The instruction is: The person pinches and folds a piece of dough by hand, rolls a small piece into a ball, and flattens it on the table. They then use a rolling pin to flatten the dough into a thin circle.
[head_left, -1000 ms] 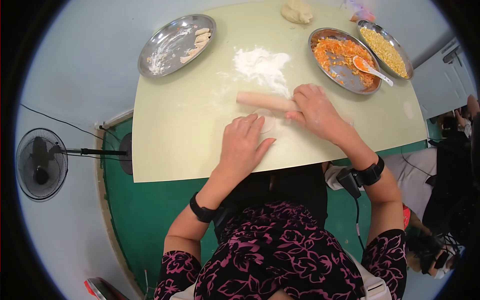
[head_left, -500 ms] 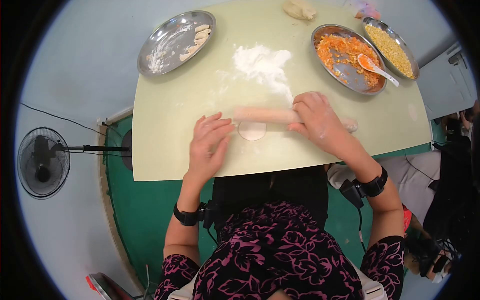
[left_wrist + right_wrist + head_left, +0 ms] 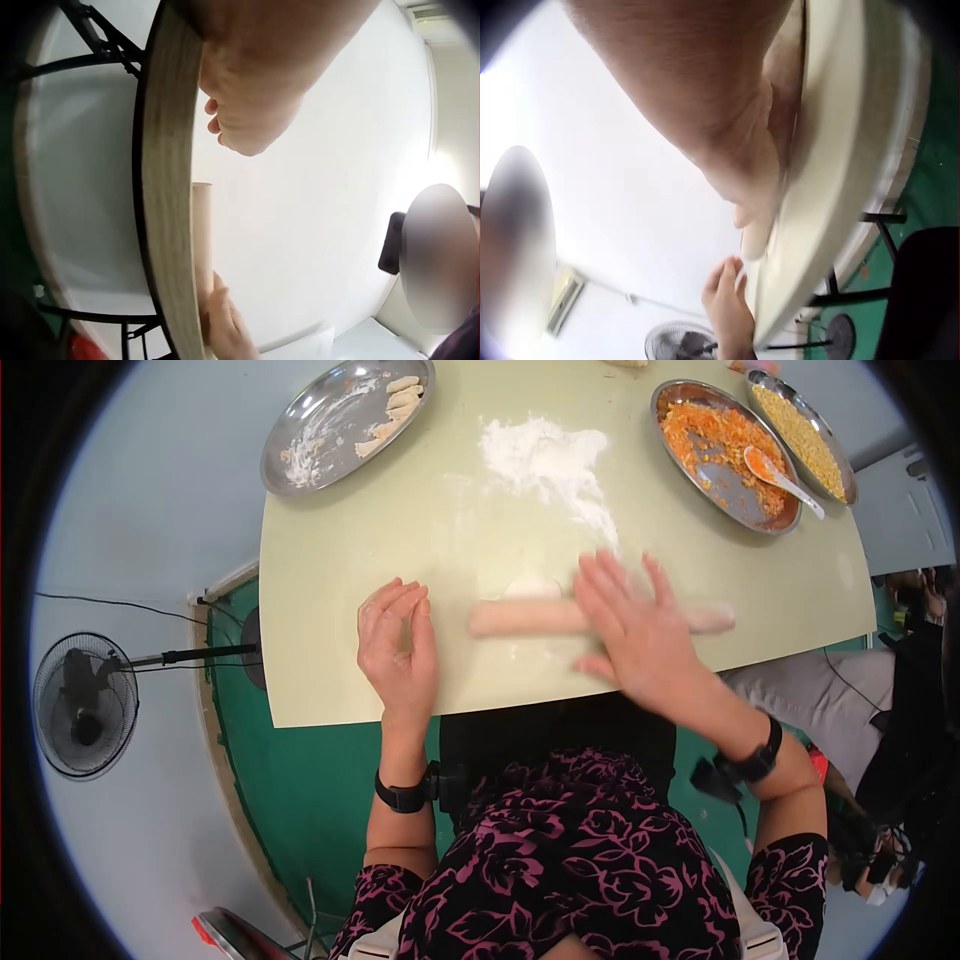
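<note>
In the head view a wooden rolling pin [image 3: 530, 618] lies crosswise on the table, with the right hand [image 3: 640, 632] laid over its right part, fingers spread and fairly straight. A round piece of dough [image 3: 533, 588] shows partly behind the pin; the pin hides the rest. The left hand [image 3: 397, 648] is left of the pin's end, apart from it, its fingers loosely bent with nothing visible in them. The left wrist view shows the pin [image 3: 202, 240] with the right hand [image 3: 227, 322] on it. The right wrist view shows the pin's end [image 3: 757, 238] near the left hand [image 3: 730, 307].
Spilled flour [image 3: 548, 458] lies beyond the pin. A metal tray [image 3: 335, 445] with several pale dough pieces stands back left. Back right are a plate of orange filling [image 3: 715, 420] with a spoon [image 3: 785, 482] and a tray of yellow bits [image 3: 800, 440]. A fan [image 3: 85, 705] stands left.
The left hand has moved left, off the dough. The pin has come nearer the table's front edge, and the right hand's fingers have gone from curled round it to spread over it.
</note>
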{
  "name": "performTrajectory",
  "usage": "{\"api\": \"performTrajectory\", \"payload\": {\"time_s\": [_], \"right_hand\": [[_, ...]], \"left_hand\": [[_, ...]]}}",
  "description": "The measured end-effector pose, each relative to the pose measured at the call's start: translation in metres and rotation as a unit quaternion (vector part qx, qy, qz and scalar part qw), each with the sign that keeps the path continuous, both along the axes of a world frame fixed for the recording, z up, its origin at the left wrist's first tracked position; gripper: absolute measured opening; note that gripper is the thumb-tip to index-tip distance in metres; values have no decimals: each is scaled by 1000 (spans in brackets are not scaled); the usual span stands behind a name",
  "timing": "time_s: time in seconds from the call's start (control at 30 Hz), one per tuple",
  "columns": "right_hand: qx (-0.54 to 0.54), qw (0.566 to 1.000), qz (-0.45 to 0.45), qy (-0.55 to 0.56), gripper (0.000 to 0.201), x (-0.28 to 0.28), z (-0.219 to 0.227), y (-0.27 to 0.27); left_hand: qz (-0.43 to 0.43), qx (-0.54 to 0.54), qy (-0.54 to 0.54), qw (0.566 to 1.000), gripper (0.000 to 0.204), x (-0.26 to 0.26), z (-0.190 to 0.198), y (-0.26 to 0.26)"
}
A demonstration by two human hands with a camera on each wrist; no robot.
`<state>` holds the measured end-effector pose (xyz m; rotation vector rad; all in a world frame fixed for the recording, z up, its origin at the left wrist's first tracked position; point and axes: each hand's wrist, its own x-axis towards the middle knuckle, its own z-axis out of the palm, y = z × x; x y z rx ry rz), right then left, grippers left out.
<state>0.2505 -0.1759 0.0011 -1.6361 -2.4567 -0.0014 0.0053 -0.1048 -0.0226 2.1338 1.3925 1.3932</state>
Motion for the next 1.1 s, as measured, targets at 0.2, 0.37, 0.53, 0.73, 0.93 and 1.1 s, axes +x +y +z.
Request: {"api": "performTrajectory", "payload": {"time_s": [0.2,0.37,0.53,0.73,0.93,1.1], "right_hand": [[35,999,-23,-5,80,12,-1,43],[-32,999,1,-8,84,-4,7,1],[55,997,-50,-36,82,15,-4,57],[-27,999,42,4,87,-7,7,-9],[26,999,11,20,76,18,-1,49],[-2,998,33,59,41,34,10,46]], "left_hand": [[-15,26,21,999,14,-1,4,-3],[13,-8,-43,999,14,-6,1,-3],[-23,28,16,999,13,3,3,-2],[26,11,-8,1000,14,-5,1,-4],[-9,51,48,997,19,6,7,-2],[-110,4,178,978,32,18,5,-24]]}}
